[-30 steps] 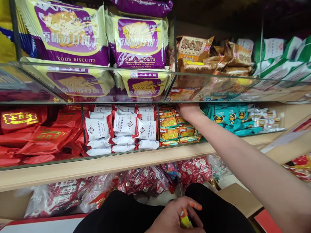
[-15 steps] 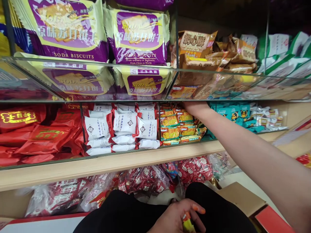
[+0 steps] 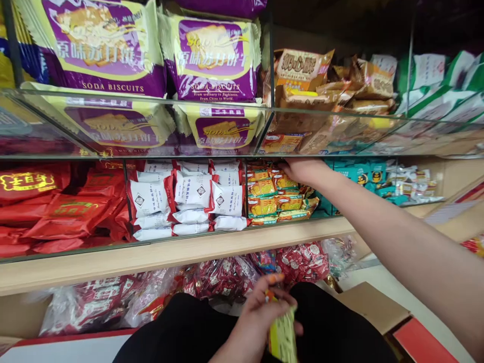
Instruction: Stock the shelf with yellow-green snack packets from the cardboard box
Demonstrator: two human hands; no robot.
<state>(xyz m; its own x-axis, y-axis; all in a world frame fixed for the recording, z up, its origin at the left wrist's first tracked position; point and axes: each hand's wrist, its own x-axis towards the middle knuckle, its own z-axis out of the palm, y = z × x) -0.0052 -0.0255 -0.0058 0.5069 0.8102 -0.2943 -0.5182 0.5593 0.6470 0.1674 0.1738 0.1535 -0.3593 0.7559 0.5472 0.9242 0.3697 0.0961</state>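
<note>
My left hand [image 3: 260,312] is low in front of my lap, its fingers closed round a small yellow snack packet [image 3: 283,335]. The lower end of that packet hangs below the fingers. My right hand [image 3: 302,170] reaches in under the glass shelf, at the back of a compartment of orange-and-green snack packets [image 3: 260,189]. Those packets stand in stacked rows, and the hand is at the top of the right-hand ones. The shelf edge and the hand itself hide most of its fingers, so its grip does not show.
White packets with red ends [image 3: 192,189] and red packets [image 3: 75,212] fill compartments to the left. Teal packets [image 3: 355,174] lie to the right. Overhead, a glass ledge [image 3: 223,154] fronts purple soda biscuits [image 3: 219,60]. Bagged sweets [image 3: 223,277] and an open carton [image 3: 374,307] are below.
My left hand has risen and turned, bringing more of the yellow packet into view. The right hand stays in the same compartment, shifted only slightly.
</note>
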